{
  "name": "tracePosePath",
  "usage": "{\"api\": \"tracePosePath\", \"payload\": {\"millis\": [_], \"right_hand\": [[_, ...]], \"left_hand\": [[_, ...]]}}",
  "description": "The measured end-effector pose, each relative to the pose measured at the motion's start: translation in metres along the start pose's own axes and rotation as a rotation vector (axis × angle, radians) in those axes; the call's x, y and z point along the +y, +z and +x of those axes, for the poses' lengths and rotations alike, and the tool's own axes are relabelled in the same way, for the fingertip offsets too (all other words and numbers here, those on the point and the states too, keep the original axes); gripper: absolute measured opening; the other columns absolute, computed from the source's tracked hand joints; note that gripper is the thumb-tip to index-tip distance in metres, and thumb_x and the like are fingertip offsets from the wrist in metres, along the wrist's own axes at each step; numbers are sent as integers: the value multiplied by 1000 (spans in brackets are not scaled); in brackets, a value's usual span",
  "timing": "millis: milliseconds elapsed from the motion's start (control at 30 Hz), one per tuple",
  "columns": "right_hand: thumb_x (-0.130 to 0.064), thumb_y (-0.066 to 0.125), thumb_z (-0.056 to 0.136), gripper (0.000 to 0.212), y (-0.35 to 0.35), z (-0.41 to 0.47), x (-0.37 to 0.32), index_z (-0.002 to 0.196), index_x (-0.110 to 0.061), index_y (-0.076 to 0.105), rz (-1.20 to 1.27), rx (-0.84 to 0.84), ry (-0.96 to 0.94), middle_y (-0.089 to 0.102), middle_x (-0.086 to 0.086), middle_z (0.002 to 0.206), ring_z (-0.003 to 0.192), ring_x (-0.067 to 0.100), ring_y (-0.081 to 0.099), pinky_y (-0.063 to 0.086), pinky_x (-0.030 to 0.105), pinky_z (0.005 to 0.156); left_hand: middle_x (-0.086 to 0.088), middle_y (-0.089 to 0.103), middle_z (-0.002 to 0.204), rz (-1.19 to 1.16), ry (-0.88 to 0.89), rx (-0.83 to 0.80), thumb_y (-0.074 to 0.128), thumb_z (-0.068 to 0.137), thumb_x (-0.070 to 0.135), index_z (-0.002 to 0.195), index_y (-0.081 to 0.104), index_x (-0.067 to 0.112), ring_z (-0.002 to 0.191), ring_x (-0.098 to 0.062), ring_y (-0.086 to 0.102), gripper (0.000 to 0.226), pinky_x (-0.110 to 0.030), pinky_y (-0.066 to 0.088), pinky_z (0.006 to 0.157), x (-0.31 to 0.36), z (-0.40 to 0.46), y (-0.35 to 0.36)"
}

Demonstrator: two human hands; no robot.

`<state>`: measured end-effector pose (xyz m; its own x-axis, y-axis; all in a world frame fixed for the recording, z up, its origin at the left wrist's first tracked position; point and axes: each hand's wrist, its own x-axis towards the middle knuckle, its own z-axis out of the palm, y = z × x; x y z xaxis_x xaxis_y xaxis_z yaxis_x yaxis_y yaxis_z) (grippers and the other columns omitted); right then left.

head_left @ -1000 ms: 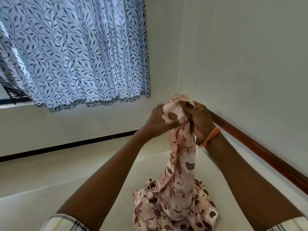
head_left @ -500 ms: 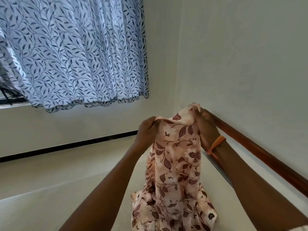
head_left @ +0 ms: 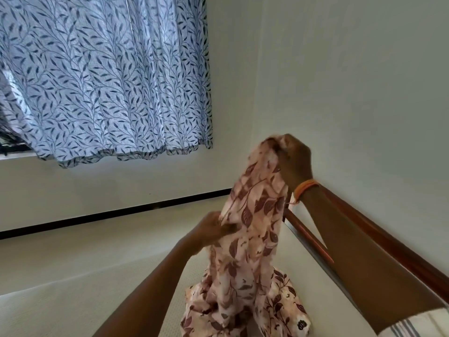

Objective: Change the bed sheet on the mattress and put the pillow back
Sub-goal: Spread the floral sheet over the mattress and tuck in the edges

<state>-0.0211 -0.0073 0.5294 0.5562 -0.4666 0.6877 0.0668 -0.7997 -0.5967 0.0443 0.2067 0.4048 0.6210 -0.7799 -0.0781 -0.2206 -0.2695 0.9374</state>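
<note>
Nearest to me, the lower end of the floral bed sheet [head_left: 245, 283] lies bunched in a heap on the bare cream mattress [head_left: 60, 302], close to its right edge. From that heap the cloth rises in a loose, twisted column between my two forearms.

My left hand [head_left: 213, 227] is the lower one, at about mid-height of the column on its left side. Its fingers are curled in and pinch a fold of the sheet's edge.

My right hand [head_left: 292, 159] is raised well above the left, at the top of the column. Its fingers are closed tightly round the gathered top end of the sheet, so the cloth hangs down from that grip. An orange band [head_left: 305, 187] circles that wrist, and a bit of checked sleeve [head_left: 413, 324] shows at the lower right corner.

Just beyond my right forearm a brown wooden bed rail [head_left: 379, 235] runs along the mattress against the pale right wall [head_left: 352, 81].

Farther off, a dark strip [head_left: 109, 214] runs along the foot of the far wall, and above it hangs a blue curtain [head_left: 104, 76] printed with leaves.
</note>
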Motion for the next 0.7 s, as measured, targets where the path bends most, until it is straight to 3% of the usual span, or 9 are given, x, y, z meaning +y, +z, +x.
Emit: {"api": "tracePosePath", "payload": {"millis": [100, 167, 267, 367, 433, 467, 533, 600, 700], "right_hand": [[-27, 47, 101, 32, -24, 11, 23, 106, -1, 66, 52, 187, 313, 68, 18, 105, 100, 31, 62, 44, 34, 85], [-33, 41, 103, 38, -25, 4, 30, 113, -3, 62, 57, 179, 453, 66, 17, 109, 102, 29, 61, 42, 28, 83], [-22, 34, 105, 27, -4, -23, 10, 96, -14, 57, 388, -37, 461, 61, 4, 81, 67, 9, 61, 47, 25, 65], [-17, 49, 99, 9, 27, -54, -9, 99, -25, 45, 482, -440, 256, 60, 12, 88, 72, 24, 60, 58, 45, 75], [-27, 75, 79, 50, 35, -61, -16, 115, -20, 41, 337, -587, 150, 60, 19, 107, 92, 28, 63, 56, 44, 86], [-26, 80, 73, 55, 32, -59, -22, 116, -13, 48, 334, -605, 103, 63, 14, 108, 97, 23, 64, 55, 39, 86], [-14, 75, 76, 21, 29, -47, -22, 92, -16, 61, 244, -508, -46, 66, 1, 86, 81, 11, 61, 53, 36, 74], [-8, 64, 79, 31, 25, -35, -18, 68, -29, 44, 6, -390, -215, 50, -9, 62, 61, 8, 50, 41, 33, 58], [-9, 48, 80, 14, 19, -27, -26, 74, -22, 45, -235, -211, -387, 53, 1, 67, 64, 31, 57, 47, 37, 54]], "left_hand": [[-10, 66, 83, 281, -106, 218, 69, 84, 22, 87, 66, 4, 77, -24, 63, 19, -36, 49, 67, -32, -2, -17], [-6, 66, 77, 284, -118, 376, 67, 87, 21, 79, 65, 10, 77, -25, 63, 14, -37, 49, 67, -34, -5, -24], [-3, 75, 82, -34, 9, 445, 63, 94, 27, 84, 73, 19, 81, -24, 72, 16, -44, 56, 80, 6, -8, -26], [-17, 71, 89, -13, 191, 270, 59, 95, 25, 93, 69, 8, 82, -34, 67, 19, -47, 55, 77, 65, 1, -20], [-18, 66, 84, 36, 250, 192, 60, 89, 21, 92, 65, 5, 76, -27, 63, 18, -40, 51, 72, 93, 6, -19], [-13, 66, 83, 53, 263, 183, 63, 88, 17, 92, 66, 6, 76, -23, 62, 12, -38, 51, 72, 100, 9, -24], [-3, 68, 85, 177, 254, 227, 78, 80, 16, 94, 66, 12, 76, -18, 63, 19, -33, 52, 71, 99, 8, -40], [1, 67, 92, 432, 175, 203, 87, 69, 21, 100, 63, 16, 82, -17, 65, 39, -30, 53, 72, 78, 6, -50], [1, 67, 87, 674, 13, 129, 79, 75, 19, 96, 70, 12, 82, -16, 64, 25, -27, 50, 72, 25, 3, -34]]}}
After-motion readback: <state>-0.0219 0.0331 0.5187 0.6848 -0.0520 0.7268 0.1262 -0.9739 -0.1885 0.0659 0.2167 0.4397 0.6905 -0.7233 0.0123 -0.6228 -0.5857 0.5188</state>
